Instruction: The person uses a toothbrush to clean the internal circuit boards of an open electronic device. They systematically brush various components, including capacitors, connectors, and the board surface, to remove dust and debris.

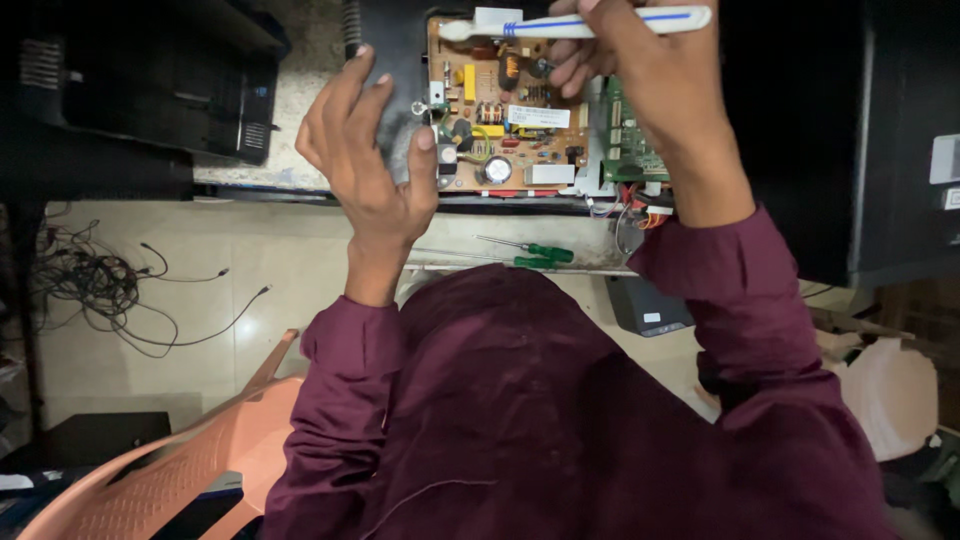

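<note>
A brown circuit board (500, 120) with capacitors, coils and a white label lies at the top middle, beside a smaller green board (630, 150). My left hand (370, 160) rests open on the dark metal casing (395, 60) at the brown board's left edge, thumb touching the board. My right hand (640, 80) is above the boards, holding a white toothbrush with blue stripes (590, 22) lying sideways, its head pointing left over the top of the brown board.
Two green-handled screwdrivers (540, 255) lie on the table edge near my chest. A tangle of black cables (100, 285) is on the floor at left. An orange plastic chair (180, 460) stands lower left. Dark equipment (140, 90) sits upper left.
</note>
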